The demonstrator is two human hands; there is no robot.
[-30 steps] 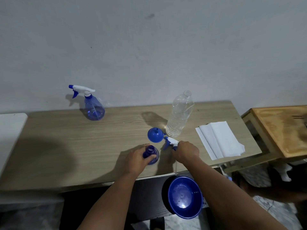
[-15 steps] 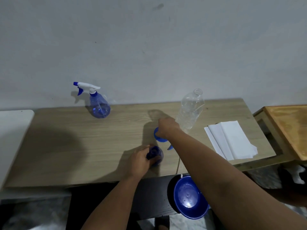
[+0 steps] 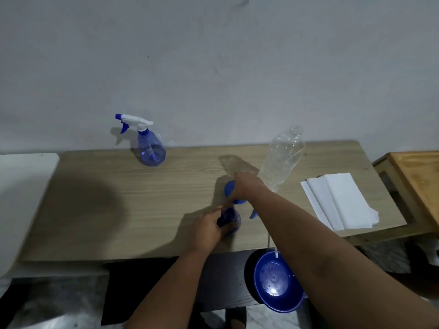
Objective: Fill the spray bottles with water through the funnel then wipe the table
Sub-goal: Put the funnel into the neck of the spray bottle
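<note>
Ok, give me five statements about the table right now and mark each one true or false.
1. The left hand grips the open spray bottle near the table's front edge. True.
2. The right hand holds the clear plastic bottle. False: it is on the blue funnel; the clear bottle stands untouched beside it.
3. The far spray bottle has its trigger head on. True.
4. The white paper towels lie at the table's left end. False: they lie at its right end.
5. The blue bowl sits on the wooden table. False: it sits lower, in front of the table.
</note>
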